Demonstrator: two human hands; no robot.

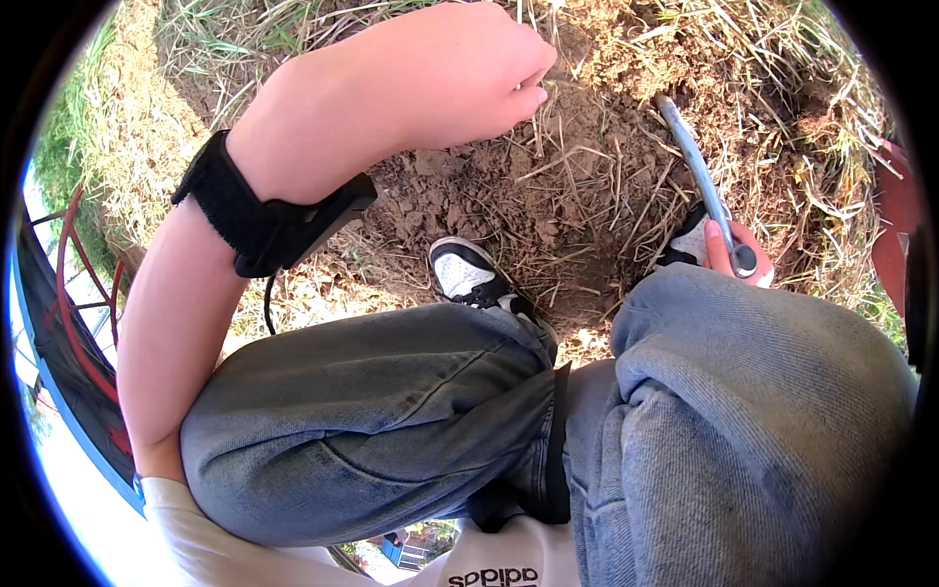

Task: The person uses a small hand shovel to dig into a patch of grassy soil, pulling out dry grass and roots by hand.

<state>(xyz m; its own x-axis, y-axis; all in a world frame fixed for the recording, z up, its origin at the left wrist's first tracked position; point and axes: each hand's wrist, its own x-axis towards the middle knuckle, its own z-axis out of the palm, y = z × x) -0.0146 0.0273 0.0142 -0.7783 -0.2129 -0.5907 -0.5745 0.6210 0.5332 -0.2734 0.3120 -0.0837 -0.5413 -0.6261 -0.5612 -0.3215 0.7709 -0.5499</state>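
**Bare hands over broken soil, a metal bar in the right**

The work is outdoors, on a patch of crumbly brown soil (469,201) strewn with dry grass (773,44). Green grass (73,132) shows along the left edge, near curved red tubing (73,323). Something flat and red stands at the far right, too cut off to identify.

Dark lettering runs across the white shirt (533,553) at the bottom, upside down in this view; no other writing can be made out.

The left arm bends in from the left, a black strap (227,196) with a black device around the forearm. The left hand (494,88) is low over the soil, knuckles toward the camera, fingers apparently bent; how far they close, and whether they hold anything, I cannot tell.

The right hand (760,266) is beyond the right knee of the blue-grey jeans (724,411), its fingers wrapped around the near end of the curved metal bar (696,161). The bar slants away beside the right black-and-white shoe (690,242), its far tip at the soil.
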